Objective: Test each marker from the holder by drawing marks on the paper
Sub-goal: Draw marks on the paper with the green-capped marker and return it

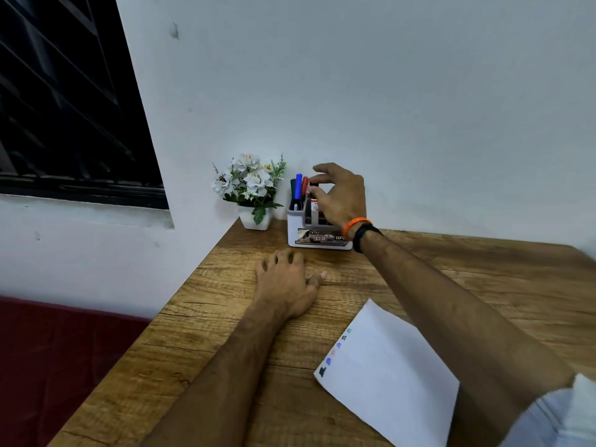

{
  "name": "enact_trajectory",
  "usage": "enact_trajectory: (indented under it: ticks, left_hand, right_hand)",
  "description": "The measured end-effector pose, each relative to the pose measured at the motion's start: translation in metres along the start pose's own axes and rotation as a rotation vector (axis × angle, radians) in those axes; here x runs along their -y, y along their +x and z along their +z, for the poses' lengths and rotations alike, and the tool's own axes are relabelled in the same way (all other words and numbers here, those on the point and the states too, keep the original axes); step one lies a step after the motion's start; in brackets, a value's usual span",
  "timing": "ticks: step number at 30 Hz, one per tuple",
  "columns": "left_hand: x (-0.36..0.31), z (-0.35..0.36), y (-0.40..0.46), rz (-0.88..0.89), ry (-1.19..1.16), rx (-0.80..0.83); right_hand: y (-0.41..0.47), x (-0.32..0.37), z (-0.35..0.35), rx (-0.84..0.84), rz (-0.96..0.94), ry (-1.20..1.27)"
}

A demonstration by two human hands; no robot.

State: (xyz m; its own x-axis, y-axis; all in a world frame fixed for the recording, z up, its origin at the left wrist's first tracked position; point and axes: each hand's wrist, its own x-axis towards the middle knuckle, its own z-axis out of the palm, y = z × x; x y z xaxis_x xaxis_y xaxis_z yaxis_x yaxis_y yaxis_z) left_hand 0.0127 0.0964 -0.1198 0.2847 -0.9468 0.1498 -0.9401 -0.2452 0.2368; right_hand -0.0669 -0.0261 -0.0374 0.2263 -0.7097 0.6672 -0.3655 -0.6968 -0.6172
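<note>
A white marker holder (pixel 295 228) stands at the back of the wooden table against the wall. A green marker (pixel 293 189), a blue marker (pixel 298 184) and a red marker (pixel 304 188) stand upright in it. My right hand (pixel 342 198) reaches over the holder, its fingertips pinched on the dark cap of another marker (pixel 313 189) that still stands in the holder. My left hand (pixel 283 282) rests palm down on the table in front of the holder, fingers apart, holding nothing. The white paper (pixel 390 379) lies near me, with several small coloured marks along its left edge.
A small white pot of artificial white flowers (pixel 253 188) stands just left of the holder. The table (pixel 200 343) ends at its left edge, with a dark red surface (pixel 54 356) below. A dark window (pixel 64 101) is in the wall at left.
</note>
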Motion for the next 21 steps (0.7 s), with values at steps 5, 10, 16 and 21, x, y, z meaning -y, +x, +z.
enact_trajectory:
  ticks: [5, 10, 16, 21]
  left_hand:
    - [-0.002, -0.004, -0.002, 0.0, 0.002, 0.026]
    - [-0.013, -0.005, 0.0, 0.066, -0.034, -0.016]
    - [-0.027, 0.003, 0.0, 0.159, -0.038, 0.021]
    - [-0.026, 0.006, 0.001, 0.16, -0.041, 0.003]
  right_hand:
    - [-0.012, -0.021, -0.025, -0.021, 0.083, -0.028]
    - [-0.023, -0.042, -0.05, -0.056, 0.164, -0.074]
    - [-0.026, -0.058, -0.064, -0.039, 0.248, -0.131]
    - [-0.01, -0.059, -0.056, -0.02, 0.284, -0.153]
